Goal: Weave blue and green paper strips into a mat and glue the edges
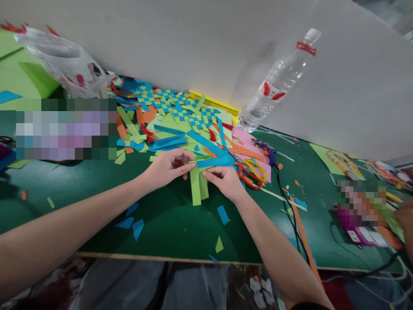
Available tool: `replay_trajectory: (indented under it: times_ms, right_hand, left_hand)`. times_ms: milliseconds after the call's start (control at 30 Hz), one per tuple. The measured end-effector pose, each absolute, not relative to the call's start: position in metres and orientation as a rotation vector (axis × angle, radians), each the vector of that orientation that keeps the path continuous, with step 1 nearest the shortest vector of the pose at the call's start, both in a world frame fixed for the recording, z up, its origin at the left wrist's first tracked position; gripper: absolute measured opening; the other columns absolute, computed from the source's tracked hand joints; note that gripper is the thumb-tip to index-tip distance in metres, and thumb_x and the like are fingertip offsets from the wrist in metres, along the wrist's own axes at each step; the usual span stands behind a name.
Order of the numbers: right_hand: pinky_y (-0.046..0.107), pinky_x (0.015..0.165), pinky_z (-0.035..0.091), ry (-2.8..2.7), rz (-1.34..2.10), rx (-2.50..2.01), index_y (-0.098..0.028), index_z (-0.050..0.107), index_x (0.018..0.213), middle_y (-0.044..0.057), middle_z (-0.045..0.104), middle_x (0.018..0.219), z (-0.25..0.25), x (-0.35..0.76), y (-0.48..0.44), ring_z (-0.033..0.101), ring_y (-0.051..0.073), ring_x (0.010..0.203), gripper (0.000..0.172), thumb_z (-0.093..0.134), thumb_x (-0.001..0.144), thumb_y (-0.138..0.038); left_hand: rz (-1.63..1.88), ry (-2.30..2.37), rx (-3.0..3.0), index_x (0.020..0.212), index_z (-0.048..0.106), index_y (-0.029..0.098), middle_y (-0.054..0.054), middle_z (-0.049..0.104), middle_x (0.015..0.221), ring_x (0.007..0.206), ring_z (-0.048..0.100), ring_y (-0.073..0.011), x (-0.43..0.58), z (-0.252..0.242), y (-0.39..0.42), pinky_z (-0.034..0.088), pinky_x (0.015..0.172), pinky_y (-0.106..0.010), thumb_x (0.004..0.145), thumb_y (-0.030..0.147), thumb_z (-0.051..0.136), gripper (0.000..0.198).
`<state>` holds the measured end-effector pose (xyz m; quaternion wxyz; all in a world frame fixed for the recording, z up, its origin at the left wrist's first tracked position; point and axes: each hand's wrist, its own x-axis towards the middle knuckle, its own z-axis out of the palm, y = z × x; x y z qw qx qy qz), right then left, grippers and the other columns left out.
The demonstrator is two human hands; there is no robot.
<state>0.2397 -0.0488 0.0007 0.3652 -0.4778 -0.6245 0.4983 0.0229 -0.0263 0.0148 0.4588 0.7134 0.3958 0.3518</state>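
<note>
My left hand [172, 167] pinches the top of a folded green paper strip [195, 189] between thumb and finger. A blue paper strip [213, 162] runs to the right from that fold. My right hand [226, 181] is closed at the strips, its thumb and finger at the second hanging green end. Red-and-yellow-handled scissors [251, 172] lie just right of my right hand. Behind my hands spreads a pile of blue, green and orange strips, with woven blue-and-green checkered paper pieces [176, 105] on top.
A clear plastic bottle [274, 86] leans against the grey partition [200, 38]. A glue gun [269, 153] trails a black cable along the green table [167, 224]. A plastic bag [67, 60] stands at left. Paper scraps lie near the front edge; another person's hand [405, 219] shows at far right.
</note>
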Motion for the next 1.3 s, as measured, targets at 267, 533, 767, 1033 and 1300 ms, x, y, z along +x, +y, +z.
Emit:
replay_trajectory:
  times_ms: [267, 533, 767, 1033, 1300]
  right_hand:
    - [0.031, 0.073, 0.054, -1.69, 1.165, -1.225, -0.021, 0.075, 0.084, 0.003, 0.076, 0.087, 0.003, 0.239, -0.05, 0.069, 0.019, 0.08, 0.026, 0.07, 0.079, -0.045]
    - [0.029, 0.064, 0.05, -1.766, 1.094, -1.231, -0.02, 0.075, 0.083, 0.003, 0.074, 0.082, 0.005, 0.239, -0.052, 0.065, 0.017, 0.07, 0.027, 0.067, 0.08, -0.046]
    - [0.027, 0.062, 0.05, -1.78, 1.093, -1.238, -0.02, 0.074, 0.082, 0.002, 0.073, 0.081, 0.007, 0.237, -0.053, 0.063, 0.015, 0.068, 0.026, 0.068, 0.08, -0.045]
    - [0.026, 0.06, 0.048, -1.859, 1.144, -1.183, -0.02, 0.071, 0.075, 0.001, 0.069, 0.07, 0.011, 0.236, -0.055, 0.061, 0.013, 0.063, 0.025, 0.065, 0.083, -0.043]
    - [0.027, 0.064, 0.05, -1.863, 1.121, -1.195, -0.02, 0.071, 0.075, 0.001, 0.071, 0.072, 0.012, 0.235, -0.054, 0.065, 0.015, 0.066, 0.021, 0.065, 0.083, -0.039]
  left_hand:
    - [0.862, 0.964, 1.74, 0.093, 0.058, 0.016, 0.0, 0.063, 0.07, 0.055, 0.063, -0.0113, 0.023, 0.014, -0.025, 0.052, 0.057, -0.023, 0.085, 0.046, 0.063, 0.031]
    - [0.792, 0.983, 1.725, 0.099, 0.064, 0.016, 0.002, 0.064, 0.062, 0.054, 0.063, -0.0109, 0.022, 0.014, -0.024, 0.051, 0.058, -0.022, 0.086, 0.042, 0.062, 0.029]
    - [0.775, 0.977, 1.742, 0.086, 0.066, 0.016, 0.001, 0.063, 0.06, 0.053, 0.061, -0.0106, 0.021, 0.011, -0.023, 0.049, 0.054, -0.02, 0.086, 0.046, 0.061, 0.031]
    - [0.76, 0.968, 1.757, 0.085, 0.066, 0.017, 0.001, 0.063, 0.064, 0.053, 0.06, -0.0095, 0.02, 0.011, -0.022, 0.046, 0.052, -0.019, 0.085, 0.044, 0.062, 0.028]
    - [0.767, 0.98, 1.73, 0.089, 0.068, 0.017, 0.001, 0.064, 0.065, 0.052, 0.059, -0.0089, 0.022, 0.013, -0.023, 0.048, 0.053, -0.019, 0.085, 0.041, 0.062, 0.025]
